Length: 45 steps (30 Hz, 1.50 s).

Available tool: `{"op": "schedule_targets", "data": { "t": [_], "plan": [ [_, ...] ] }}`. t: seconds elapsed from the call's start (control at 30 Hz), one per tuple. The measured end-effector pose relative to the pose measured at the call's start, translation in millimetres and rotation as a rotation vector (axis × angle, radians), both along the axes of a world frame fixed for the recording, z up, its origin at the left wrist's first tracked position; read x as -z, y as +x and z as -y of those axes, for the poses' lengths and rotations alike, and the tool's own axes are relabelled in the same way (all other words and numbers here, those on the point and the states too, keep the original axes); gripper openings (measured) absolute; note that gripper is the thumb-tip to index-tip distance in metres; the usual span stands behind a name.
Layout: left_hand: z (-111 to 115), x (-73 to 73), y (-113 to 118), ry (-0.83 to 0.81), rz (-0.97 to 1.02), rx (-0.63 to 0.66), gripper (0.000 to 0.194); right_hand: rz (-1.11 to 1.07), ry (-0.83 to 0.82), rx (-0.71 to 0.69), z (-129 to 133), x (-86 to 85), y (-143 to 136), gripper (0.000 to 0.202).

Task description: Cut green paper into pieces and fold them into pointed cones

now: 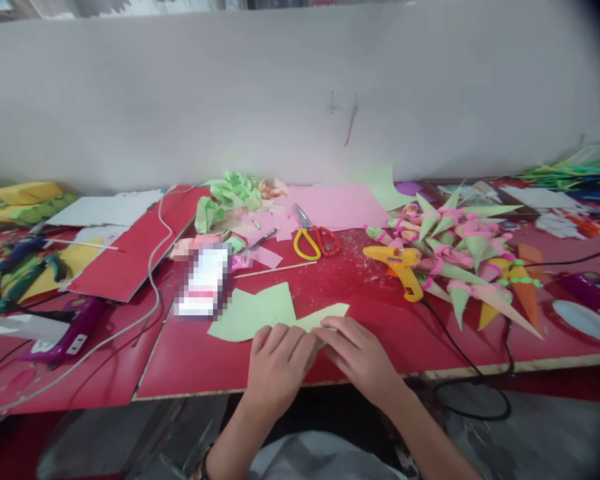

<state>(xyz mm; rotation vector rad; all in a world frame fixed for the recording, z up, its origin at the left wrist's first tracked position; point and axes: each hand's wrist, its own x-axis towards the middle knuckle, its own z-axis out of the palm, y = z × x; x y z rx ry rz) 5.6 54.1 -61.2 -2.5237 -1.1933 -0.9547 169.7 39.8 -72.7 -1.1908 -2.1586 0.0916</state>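
Observation:
At the table's front edge, my left hand and my right hand are close together, fingers curled in. Between them is a piece of light green paper, its pointed end sticking out beyond the fingertips. My fingers hide the part they grip. Just beyond my left hand, a larger sheet of light green paper with a notched edge lies flat. A thin stick rests farther back, near scissors with one yellow and one red handle.
A yellow glue gun with a black cord lies right, beside a pile of pink and green paper flowers. A blurred-out phone-like object is on the left. Behind are pink paper and crumpled green paper. A white cable crosses the left side.

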Motion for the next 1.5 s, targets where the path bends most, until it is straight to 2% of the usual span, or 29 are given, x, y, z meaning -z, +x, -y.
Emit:
{"op": "schedule_targets", "data": {
  "t": [0.13, 0.23, 0.37, 0.5, 0.6, 0.77, 0.97, 1.23, 1.5],
  "plan": [
    [-4.1, 2.1, -6.4, -0.072, -0.056, 0.16, 0.016, -0.279, -0.158, 0.009, -3.4, -0.3, 8.2, 0.024],
    [-8.5, 4.8, -14.8, -0.094, -0.092, 0.234, 0.023, -0.442, -0.305, -0.043, -9.2, 3.0, 17.3, 0.022],
    [-10.9, 10.7, -17.9, -0.098, -0.204, 0.28, 0.02, -0.358, -0.434, -0.083, -15.3, 8.9, 22.1, 0.035],
    [-12.2, 16.2, -12.3, -0.109, -0.321, 0.204, 0.016, -0.142, -0.407, -0.054, -13.0, 11.6, 24.1, 0.046],
    [-13.9, 17.7, -9.0, -0.192, -0.342, 0.167, 0.013, -0.079, -0.413, -0.047, -7.0, 11.8, 30.0, 0.032],
    [-16.0, 17.0, -7.8, -0.284, -0.267, 0.151, 0.01, -0.107, -0.41, -0.001, -2.4, 13.2, 40.0, 0.01],
    [-19.5, 18.3, -5.1, -0.333, -0.171, 0.133, 0.007, -0.127, -0.408, -0.013, -2.2, 12.3, 40.5, 0.011],
    [-22.1, 20.9, -5.9, -0.359, -0.139, 0.147, 0.011, -0.189, -0.441, 0.063, 0.0, 9.4, 37.1, 0.011],
    [-23.5, 22.3, -5.5, -0.402, -0.125, 0.133, 0.01, -0.125, -0.393, 0.141, 0.6, 11.2, 30.7, 0.012]
  ]
}}
